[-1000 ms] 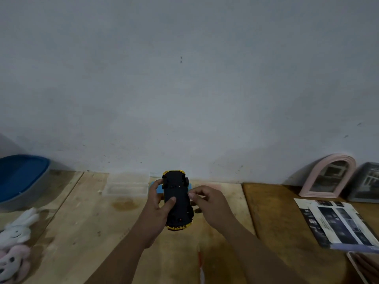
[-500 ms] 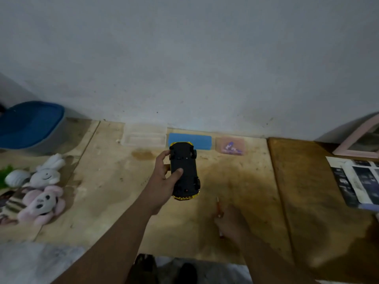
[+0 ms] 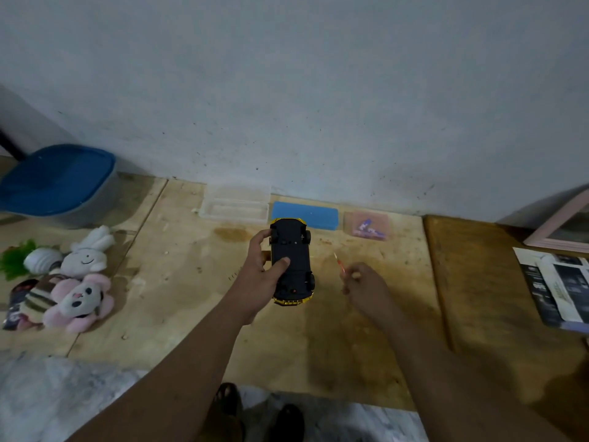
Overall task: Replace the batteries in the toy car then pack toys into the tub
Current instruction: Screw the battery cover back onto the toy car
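Observation:
My left hand grips a yellow toy car held upside down above the wooden table, its black underside facing me. My thumb lies across the underside. To the right, my right hand pinches a thin red screwdriver, its tip pointing up and left, a short way from the car. A grey tub with a blue lid stands at the far left by the wall. Plush toys lie in a heap on the left of the table.
By the wall sit a clear plastic box, its blue lid and a small pink packet. Booklets and a pink-framed mirror lie at the right. My feet show below the table's front edge.
My right hand has picked the red screwdriver up off the table and raised it toward the car. The left hand keeps the car upside down, about where it was.

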